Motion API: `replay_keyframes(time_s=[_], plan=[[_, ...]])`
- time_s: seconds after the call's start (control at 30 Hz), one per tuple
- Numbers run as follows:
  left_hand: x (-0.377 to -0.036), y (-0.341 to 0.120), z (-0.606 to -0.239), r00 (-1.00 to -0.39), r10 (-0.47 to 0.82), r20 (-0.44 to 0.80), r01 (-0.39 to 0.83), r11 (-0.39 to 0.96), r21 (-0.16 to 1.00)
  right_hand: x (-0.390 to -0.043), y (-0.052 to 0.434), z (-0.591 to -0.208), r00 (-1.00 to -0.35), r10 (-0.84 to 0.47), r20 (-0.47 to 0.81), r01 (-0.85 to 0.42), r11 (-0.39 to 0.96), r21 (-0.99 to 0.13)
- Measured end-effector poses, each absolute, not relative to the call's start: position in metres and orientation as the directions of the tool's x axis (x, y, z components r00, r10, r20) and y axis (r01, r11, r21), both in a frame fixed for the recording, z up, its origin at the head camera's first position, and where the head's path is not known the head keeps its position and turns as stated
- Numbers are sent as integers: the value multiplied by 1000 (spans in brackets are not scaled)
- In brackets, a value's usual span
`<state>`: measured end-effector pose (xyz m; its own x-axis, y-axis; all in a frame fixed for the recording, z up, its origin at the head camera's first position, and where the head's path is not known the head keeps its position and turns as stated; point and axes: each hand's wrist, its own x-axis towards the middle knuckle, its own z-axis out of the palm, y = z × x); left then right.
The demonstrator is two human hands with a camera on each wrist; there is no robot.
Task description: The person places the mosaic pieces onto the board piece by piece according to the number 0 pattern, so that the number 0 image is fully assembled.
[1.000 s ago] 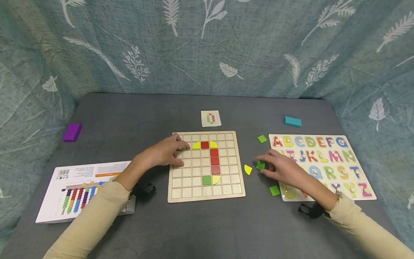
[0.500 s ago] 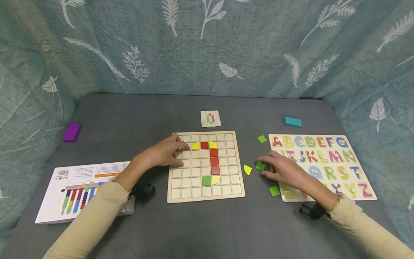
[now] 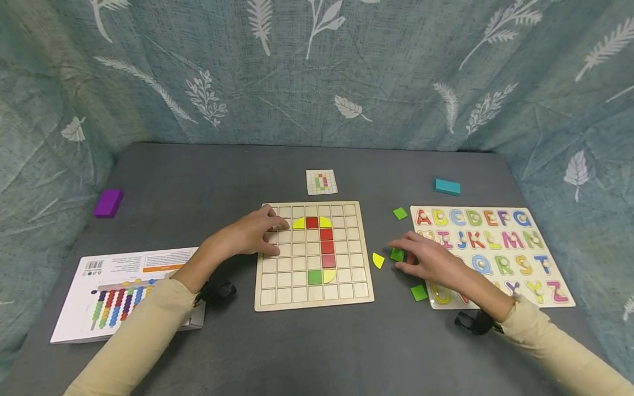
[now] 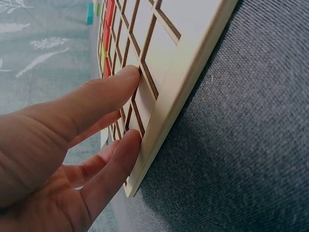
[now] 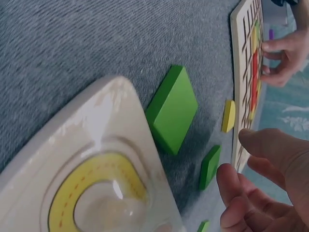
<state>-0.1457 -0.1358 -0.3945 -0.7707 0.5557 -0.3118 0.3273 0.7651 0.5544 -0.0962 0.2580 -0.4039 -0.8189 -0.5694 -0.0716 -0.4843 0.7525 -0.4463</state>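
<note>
My left hand (image 3: 278,236) lies flat on the left part of a wooden grid board (image 3: 346,289); its straight fingers (image 4: 126,79) press the empty cells by the edge. The board (image 4: 193,53) holds red, yellow and green tiles in a hook shape. My right hand (image 3: 399,257) hovers at a small green square tile (image 3: 395,253), index finger and thumb on either side of it. In the right wrist view its fingertips (image 5: 229,181) are just short of that tile (image 5: 210,166). A yellow quarter-round tile (image 3: 378,260) lies just left of it.
Two more green tiles (image 3: 400,213) (image 3: 419,292) lie by an alphabet puzzle (image 3: 525,242) at the right. A pattern card (image 3: 322,181) sits behind the board, with a teal block (image 3: 447,187) at back right. At left are a purple block (image 3: 108,203) and a booklet (image 3: 124,291).
My right hand has edged slightly left around the small green tile. The left hand has stayed on the board.
</note>
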Motion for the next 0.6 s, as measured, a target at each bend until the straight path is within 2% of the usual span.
replay_keyframes(time_s=[0.6], plan=[[-145, -135, -395, -770, 555, -315, 320, 763, 562, -95, 251, -406, -803, -592, -72, -500, 734, -460]])
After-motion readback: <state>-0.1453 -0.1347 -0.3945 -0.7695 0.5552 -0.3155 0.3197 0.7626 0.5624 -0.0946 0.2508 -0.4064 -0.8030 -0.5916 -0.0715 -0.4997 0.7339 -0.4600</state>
